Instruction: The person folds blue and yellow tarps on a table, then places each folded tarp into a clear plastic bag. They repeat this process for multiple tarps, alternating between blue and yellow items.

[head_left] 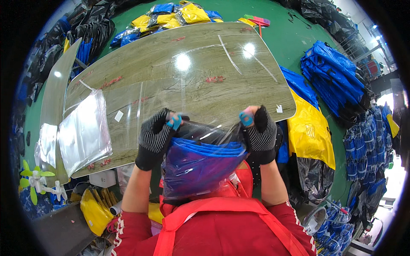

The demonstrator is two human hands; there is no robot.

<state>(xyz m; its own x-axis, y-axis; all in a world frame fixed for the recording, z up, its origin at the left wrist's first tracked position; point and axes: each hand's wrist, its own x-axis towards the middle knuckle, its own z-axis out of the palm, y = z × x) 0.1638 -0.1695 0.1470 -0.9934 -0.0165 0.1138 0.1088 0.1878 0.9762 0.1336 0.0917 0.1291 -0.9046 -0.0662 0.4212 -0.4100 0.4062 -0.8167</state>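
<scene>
A clear plastic bag (205, 170) with folded blue material inside hangs between my hands at the table's near edge. My left hand (159, 135), in a black and grey striped glove with blue wrapping on a fingertip, pinches the bag's upper left corner. At the opposite upper corner, my right hand (259, 134), gloved the same way, grips the plastic between thumb and fingers. The bag's mouth is stretched between the two hands. Its lower part lies against my red apron (213, 205).
The wood-patterned table (171, 55) spreads out ahead. Clear empty bags (85, 128) are stacked at its left. A small green fan (35, 179) stands left of it. Yellow and blue packages (192, 13) lie beyond; blue bundles (333, 77) and a yellow and black bundle (311, 136) are at right.
</scene>
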